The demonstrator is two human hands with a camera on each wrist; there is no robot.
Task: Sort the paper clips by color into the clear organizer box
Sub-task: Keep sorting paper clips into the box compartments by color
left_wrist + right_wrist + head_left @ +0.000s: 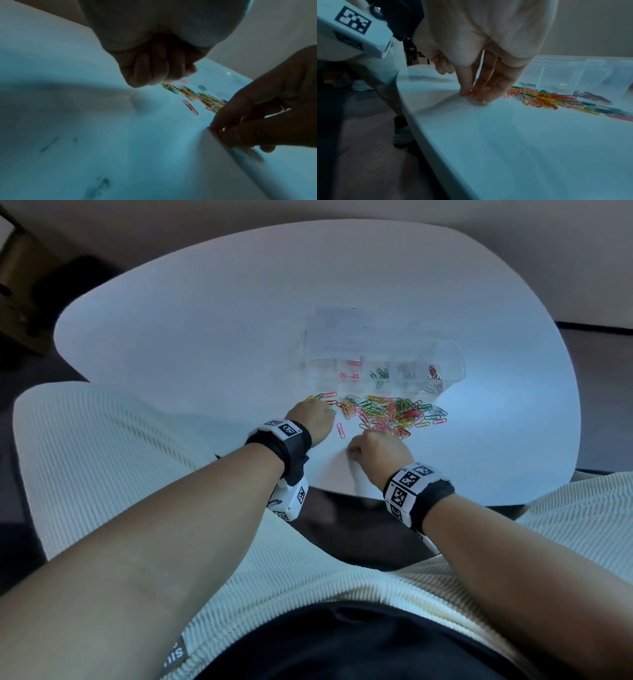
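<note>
The right hand [476, 93] pinched at a reddish clip flat on the worktop [205, 344]. The left hand [313, 419] was clenched at the pile's edge; whether it held anything I could not tell. The paper clips [390, 412], probably light, thin and slippery, wanted fingertip pinching. Beyond stood the clear organizer box [448, 354].

A white rounded table [205, 337] stands over dark floor [359, 135], a wooden cabinet [17, 285] beyond its far left edge, a shoe [402, 136] under its near edge, dark smudges [99, 188] on top.
</note>
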